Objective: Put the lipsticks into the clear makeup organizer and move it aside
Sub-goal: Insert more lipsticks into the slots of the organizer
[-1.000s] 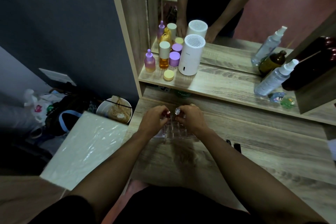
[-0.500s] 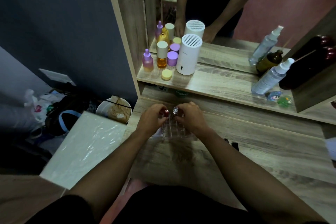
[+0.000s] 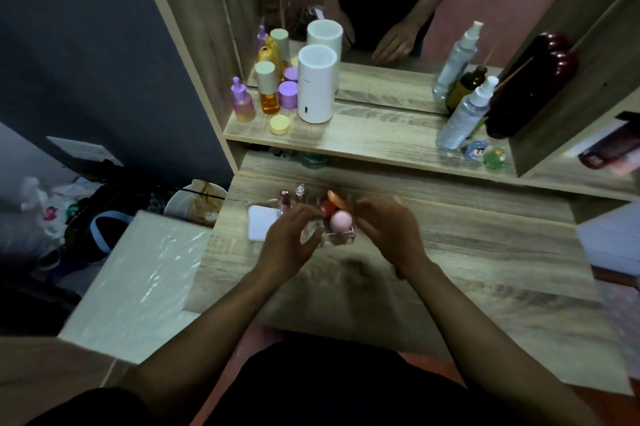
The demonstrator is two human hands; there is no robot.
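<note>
The clear makeup organizer (image 3: 337, 239) stands on the wooden desk (image 3: 467, 252), near its left end. Two lipsticks stand upright in its back-left cells: a dark red one (image 3: 284, 200) and a clear-capped one (image 3: 300, 190). Its right part holds a pink sponge (image 3: 340, 221), a red sponge (image 3: 327, 207) and an orange one (image 3: 335, 199). My left hand (image 3: 289, 247) hovers over the organizer's front-left corner, fingers loosely curled and holding nothing. My right hand (image 3: 389, 228) is just right of the organizer with its fingers spread. Motion blurs both hands.
A white pad (image 3: 259, 226) lies left of the organizer. The shelf above carries a white cylinder (image 3: 316, 88), purple and amber bottles (image 3: 267, 90), a yellow jar (image 3: 280, 124) and spray bottles (image 3: 465, 114). Beyond the desk's left edge are a plastic-wrapped white box (image 3: 138, 283) and a bin (image 3: 194, 206).
Both hands have let go of the lipstick tops and drawn back and apart. The sponges and the two standing lipsticks now show in the organizer.
</note>
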